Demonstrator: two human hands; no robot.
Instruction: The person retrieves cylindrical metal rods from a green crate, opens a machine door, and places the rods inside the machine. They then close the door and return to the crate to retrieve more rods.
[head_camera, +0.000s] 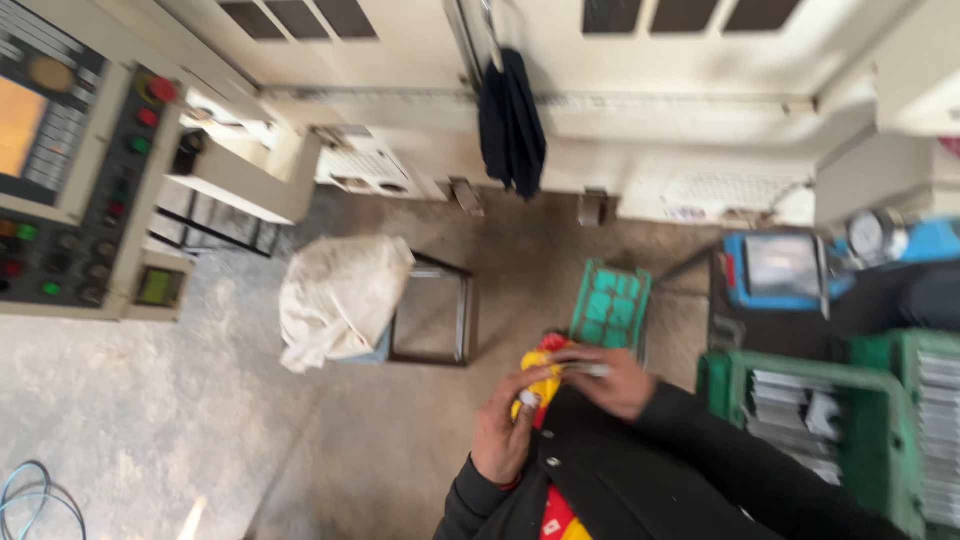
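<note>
Cloth (541, 385), yellow and red, sits at chest height, gripped by both hands: left hand (503, 430) closed on its lower edge, right hand (607, 380) closed on its top. Open concrete floor (150, 420) lies left; green crates (820, 430) crowd the right.

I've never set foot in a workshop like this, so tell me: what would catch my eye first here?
Probably the yellow and red cloth low in the middle, held between the person's left hand and right hand. Next the green crates of grey metal parts at the right. Then the control panel with red and green buttons at the upper left, and the white sack on the floor.
</note>
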